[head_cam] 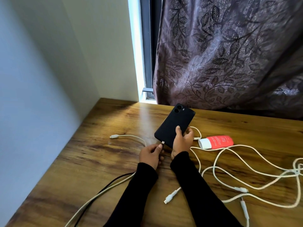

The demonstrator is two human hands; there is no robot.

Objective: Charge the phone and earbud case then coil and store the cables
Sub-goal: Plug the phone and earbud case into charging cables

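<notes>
Head view shows the right hand point(182, 141) gripping the lower end of a black rectangular phone point(174, 124), back side up, tilted above the wooden tabletop point(98, 161). Left hand point(151, 154) pinches a white cable plug point(163, 142) right at the phone's bottom port. More white charging cables point(246, 174) lie in loose loops to the right, near a red tube with a white cap point(215, 142) lying on its side.

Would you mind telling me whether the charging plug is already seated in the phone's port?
Cannot tell for sure. The left hand pinches the white plug right at the bottom edge of the phone, held by the right hand; insertion depth is not visible.
</notes>
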